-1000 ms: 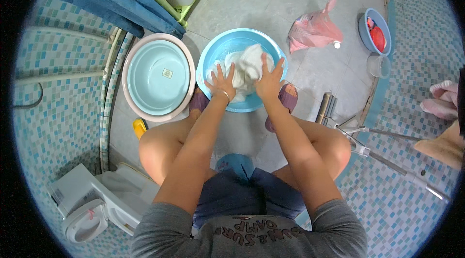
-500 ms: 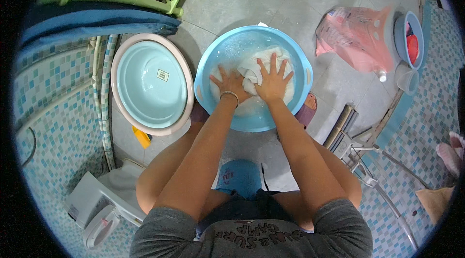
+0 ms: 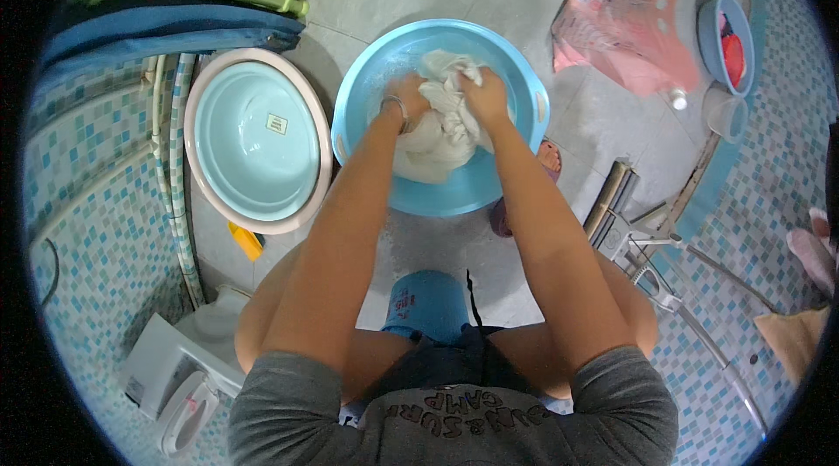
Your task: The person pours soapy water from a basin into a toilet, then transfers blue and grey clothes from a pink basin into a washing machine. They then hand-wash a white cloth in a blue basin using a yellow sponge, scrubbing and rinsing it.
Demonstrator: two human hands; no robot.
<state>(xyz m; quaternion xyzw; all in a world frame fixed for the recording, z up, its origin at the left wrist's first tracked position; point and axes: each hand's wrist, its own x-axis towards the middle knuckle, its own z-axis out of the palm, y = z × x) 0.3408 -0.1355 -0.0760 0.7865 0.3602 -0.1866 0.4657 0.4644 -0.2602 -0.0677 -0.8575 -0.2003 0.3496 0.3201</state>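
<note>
A wet white cloth (image 3: 448,121) is bunched up inside a light blue basin (image 3: 521,73) on the floor in front of me. My right hand (image 3: 486,99) is closed around the cloth's right side, with the fingertips partly tucked into its folds. At the left side of the cloth, my left hand (image 3: 405,97) is curled against the fabric and blurred by motion; a bracelet sits on that wrist. The cloth is gathered into twisted folds between the two hands, and its looser part spreads toward me. Suds show near the basin's left wall.
Left of the basin stands a pink-rimmed, light blue tub (image 3: 253,147). A pink plastic bag (image 3: 616,38), a small blue basin (image 3: 712,38) and a clear cup (image 3: 725,116) are at the far right. A blue bucket-like object (image 3: 428,300) is between my legs. Metal poles (image 3: 609,204) lie right.
Both hands were spread flat on the cloth in the basin; now they are curled in and the cloth is gathered up between them. The whole view has shifted slightly.
</note>
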